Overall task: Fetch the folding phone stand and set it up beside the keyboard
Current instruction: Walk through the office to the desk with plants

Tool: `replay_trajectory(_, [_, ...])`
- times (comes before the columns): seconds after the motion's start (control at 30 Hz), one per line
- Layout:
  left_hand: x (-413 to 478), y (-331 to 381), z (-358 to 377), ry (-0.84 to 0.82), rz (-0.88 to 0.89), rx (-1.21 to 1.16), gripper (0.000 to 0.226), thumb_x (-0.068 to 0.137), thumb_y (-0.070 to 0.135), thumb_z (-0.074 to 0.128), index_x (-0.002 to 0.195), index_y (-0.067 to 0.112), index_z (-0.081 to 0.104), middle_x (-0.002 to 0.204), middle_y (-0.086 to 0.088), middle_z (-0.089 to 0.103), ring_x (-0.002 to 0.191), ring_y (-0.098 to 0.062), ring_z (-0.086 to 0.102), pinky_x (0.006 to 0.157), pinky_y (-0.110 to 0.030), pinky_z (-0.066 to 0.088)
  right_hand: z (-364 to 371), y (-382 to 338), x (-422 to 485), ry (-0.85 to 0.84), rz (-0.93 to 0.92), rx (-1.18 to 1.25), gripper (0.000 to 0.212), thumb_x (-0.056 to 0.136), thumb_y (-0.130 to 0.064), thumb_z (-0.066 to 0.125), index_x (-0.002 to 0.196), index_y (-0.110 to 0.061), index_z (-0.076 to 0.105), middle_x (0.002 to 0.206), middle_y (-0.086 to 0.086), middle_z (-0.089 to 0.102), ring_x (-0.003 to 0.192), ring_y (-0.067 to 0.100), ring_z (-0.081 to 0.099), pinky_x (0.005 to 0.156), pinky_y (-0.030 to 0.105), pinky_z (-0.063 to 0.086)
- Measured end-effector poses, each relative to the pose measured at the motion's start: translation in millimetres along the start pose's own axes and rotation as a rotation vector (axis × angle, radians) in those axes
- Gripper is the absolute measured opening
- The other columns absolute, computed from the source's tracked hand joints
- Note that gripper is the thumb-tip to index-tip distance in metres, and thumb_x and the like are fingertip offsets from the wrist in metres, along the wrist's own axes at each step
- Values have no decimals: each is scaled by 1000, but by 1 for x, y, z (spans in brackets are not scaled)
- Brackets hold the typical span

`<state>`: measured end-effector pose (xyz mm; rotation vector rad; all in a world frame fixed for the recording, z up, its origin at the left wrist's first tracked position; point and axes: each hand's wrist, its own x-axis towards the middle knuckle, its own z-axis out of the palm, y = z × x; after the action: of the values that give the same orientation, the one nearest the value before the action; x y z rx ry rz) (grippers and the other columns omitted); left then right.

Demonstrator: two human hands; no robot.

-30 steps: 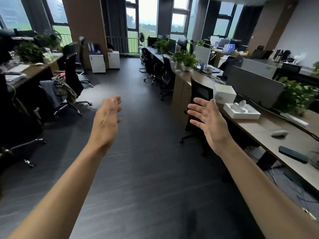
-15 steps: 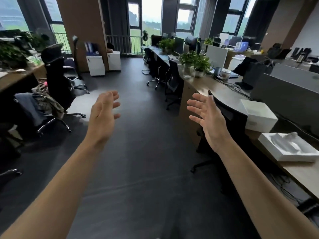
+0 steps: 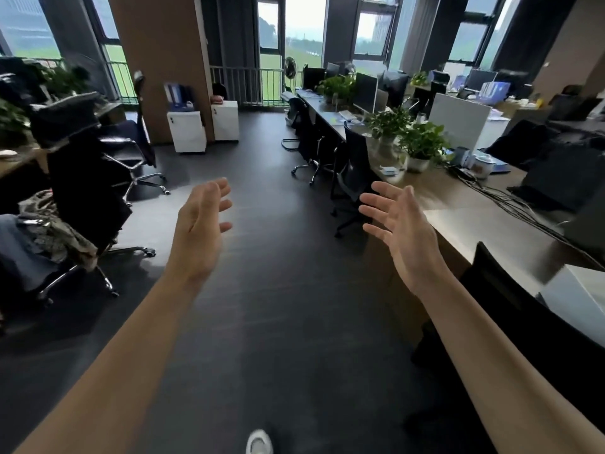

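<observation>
Phone stand: nowhere in view, nor any keyboard clearly. Your left hand and right hand hang spread and empty over the aisle floor. Likely light, stiff, hinged; take it by the folded plates' edges.

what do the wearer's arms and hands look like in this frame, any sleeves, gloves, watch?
Both forearms are bare right to the bottom edge of the frame: no sleeves show. The left hand and right hand have no gloves, and no rings, watch or wristband can be seen. No cables, markers or tags on either arm. A white shoe tip shows at the bottom centre.
</observation>
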<state>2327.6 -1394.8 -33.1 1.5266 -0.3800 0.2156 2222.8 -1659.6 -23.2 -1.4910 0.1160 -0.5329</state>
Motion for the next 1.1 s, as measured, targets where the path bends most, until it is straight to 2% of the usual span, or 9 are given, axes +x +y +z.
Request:
replay_trajectory(0.23, [226,-95,28,-11,-35,-5,55,93,56,34,129,22,57,133,0,60,118,-14,59,95,-44,53,39,66,224,53,20,37,54,104,-47,23,135,-17,55,134,9,64,124,25,61,107,49,45])
replay_trajectory(0.47, [416,-173,80,-74,-51,-9,56,93,54,35,132,18,55,134,-1,59,119,-15,59,95,-43,52,48,127,425,94,17,35,53,103,-48,24,134,-19,56,134,10,64,124,24,61,107,49,46])
replay_trajectory(0.57, [502,-220,109,-87,-43,-2,54,93,55,35,130,22,56,135,0,59,119,-13,59,95,-44,52,47,166,524,88,-12,29,51,103,-48,25,132,-21,57,133,9,64,123,23,61,106,48,46])
replay_trajectory(0.73, [652,-284,177,-99,-22,16,48,94,53,33,127,26,56,133,2,59,118,-13,59,96,-45,52,36,221,695,107,-34,40,55,98,-54,28,132,-22,58,132,8,65,123,23,62,106,50,46])
replay_trajectory(0.87, [764,-320,237,-147,-16,15,46,95,54,32,125,29,56,131,7,60,118,-11,59,94,-41,52,15,244,817,142,-26,34,59,95,-57,30,133,-21,58,131,6,66,122,21,62,105,48,47])
replay_trajectory(1.1, [924,-389,395,-365,-55,-63,49,94,50,31,126,22,54,136,-5,57,123,-21,56,97,-44,50,-82,281,952,395,-37,-34,58,94,-57,31,131,-21,59,130,7,66,121,22,63,100,43,49])
